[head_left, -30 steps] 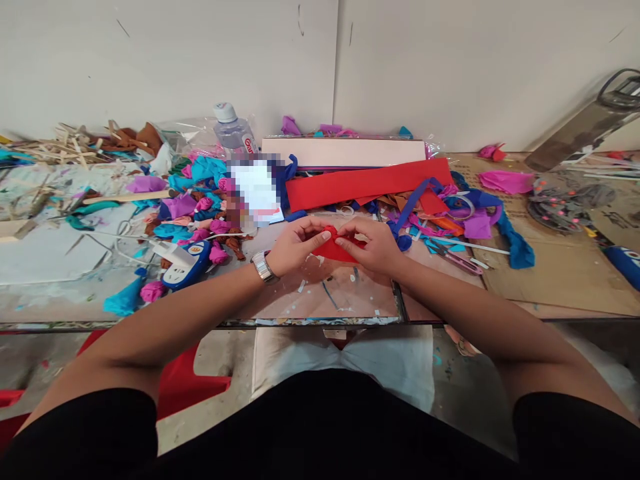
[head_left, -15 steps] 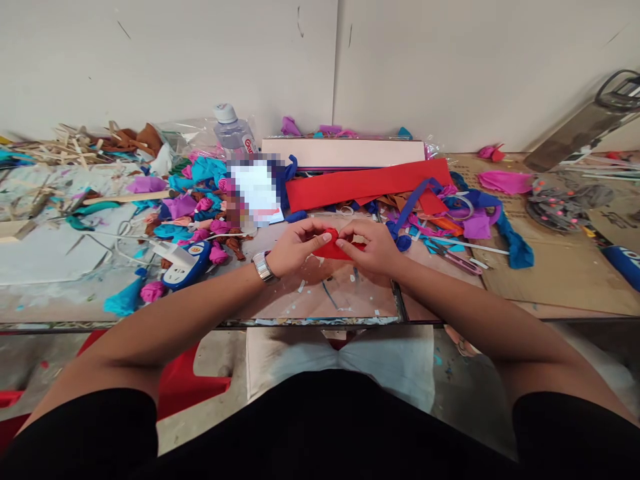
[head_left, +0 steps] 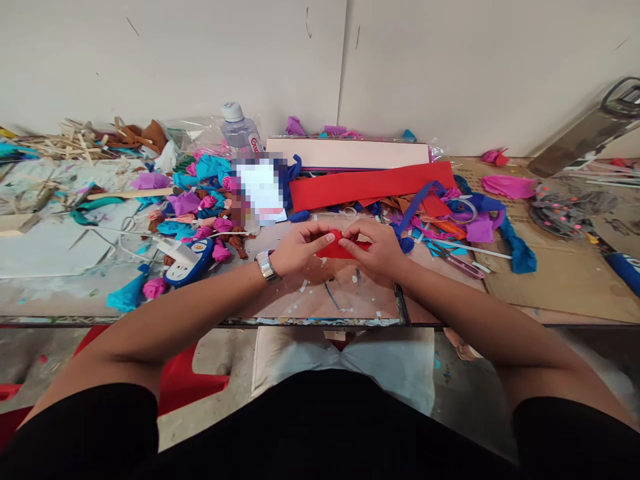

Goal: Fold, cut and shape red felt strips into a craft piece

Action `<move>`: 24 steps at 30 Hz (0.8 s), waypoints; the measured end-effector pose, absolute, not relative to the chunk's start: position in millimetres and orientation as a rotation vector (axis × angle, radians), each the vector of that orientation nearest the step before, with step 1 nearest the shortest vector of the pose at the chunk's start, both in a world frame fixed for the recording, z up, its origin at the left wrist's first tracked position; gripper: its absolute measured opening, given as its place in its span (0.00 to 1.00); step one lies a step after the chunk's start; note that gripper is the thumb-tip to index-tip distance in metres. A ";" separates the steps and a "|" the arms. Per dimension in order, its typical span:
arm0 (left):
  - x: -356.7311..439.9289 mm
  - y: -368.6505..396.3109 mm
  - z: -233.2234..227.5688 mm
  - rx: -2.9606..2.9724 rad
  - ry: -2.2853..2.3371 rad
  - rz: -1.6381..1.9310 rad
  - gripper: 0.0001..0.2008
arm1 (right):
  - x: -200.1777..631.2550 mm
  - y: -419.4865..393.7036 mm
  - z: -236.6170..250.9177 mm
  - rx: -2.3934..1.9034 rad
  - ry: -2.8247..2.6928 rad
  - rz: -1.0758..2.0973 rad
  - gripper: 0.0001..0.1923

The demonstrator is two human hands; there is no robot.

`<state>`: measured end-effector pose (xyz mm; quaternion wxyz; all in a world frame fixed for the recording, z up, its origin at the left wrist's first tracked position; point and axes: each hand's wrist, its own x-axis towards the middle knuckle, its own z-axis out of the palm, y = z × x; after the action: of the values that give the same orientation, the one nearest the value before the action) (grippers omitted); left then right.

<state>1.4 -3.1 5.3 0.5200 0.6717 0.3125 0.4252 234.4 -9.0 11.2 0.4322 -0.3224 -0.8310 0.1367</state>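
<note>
A strip of red crepe paper [head_left: 329, 251], bunched into a small roll at its top, is held above the table in front of me. My left hand [head_left: 299, 249] pinches the roll from the left with thumb and fingers. From the other side my right hand [head_left: 376, 249] grips the same piece, its thumb against the roll and the loose tail under its fingers. Both sets of fingertips nearly meet, so part of the roll is hidden. Behind the hands lies a long flat red sheet [head_left: 370, 187].
Left of my hands are a blue-and-white power strip [head_left: 191, 263], coloured paper roses [head_left: 155, 288] and a water bottle [head_left: 241, 133]. A pink-handled cutter [head_left: 467, 265] and cardboard [head_left: 560, 280] lie to the right. The table's front edge [head_left: 320, 323] runs below my forearms.
The view has shifted slightly, so everything on the table appears a little further right. Both hands keep hold of the red crepe paper, with only small finger movement.
</note>
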 end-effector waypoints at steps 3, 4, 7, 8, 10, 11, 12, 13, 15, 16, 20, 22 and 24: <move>2.1 -4.1 6.8 1.666 0.724 1.023 0.23 | 234.6 -8.4 11.0 -0.797 -2.062 0.341 0.15; 2.2 -4.3 6.6 1.666 0.716 1.020 0.23 | 234.5 -8.4 11.2 -0.797 -2.061 0.342 0.16; 2.2 -4.4 5.4 1.641 0.722 1.013 0.23 | 234.2 -8.6 12.4 -0.796 -2.064 0.371 0.17; 2.0 -4.3 5.1 1.636 0.738 1.012 0.23 | 234.3 -8.7 12.9 -0.795 -2.067 0.390 0.17; 1.6 -3.7 4.6 1.625 0.776 1.022 0.24 | 234.8 -8.9 13.7 -0.792 -2.069 0.416 0.17; 1.4 -3.4 4.4 1.617 0.793 1.029 0.25 | 235.1 -8.9 13.9 -0.790 -2.071 0.419 0.17; 1.2 -3.0 4.2 1.608 0.803 1.037 0.25 | 235.4 -8.9 13.9 -0.789 -2.072 0.415 0.17; 1.1 -2.7 4.0 1.601 0.804 1.043 0.25 | 235.6 -8.8 13.7 -0.788 -2.072 0.406 0.17; 1.2 -2.6 3.7 1.598 0.784 1.042 0.25 | 235.6 -8.8 13.1 -0.788 -2.067 0.389 0.16; 1.4 -2.8 3.7 1.603 0.769 1.035 0.24 | 235.3 -8.8 12.6 -0.789 -2.065 0.383 0.15; 2.6 -4.9 5.6 1.632 0.736 1.025 0.23 | 233.9 -9.0 11.1 -0.797 -2.054 0.401 0.15; 3.1 -6.0 7.5 1.639 0.739 1.026 0.23 | 233.9 -8.8 10.6 -0.809 -2.040 0.427 0.15; 3.3 -6.8 9.4 1.652 0.748 1.016 0.23 | 234.7 -8.2 10.2 -0.818 -2.031 0.435 0.15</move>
<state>3.3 -6.8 9.4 0.5068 0.6851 0.3101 0.4214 234.7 -8.2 10.2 0.4391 -0.3291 -0.8174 0.1753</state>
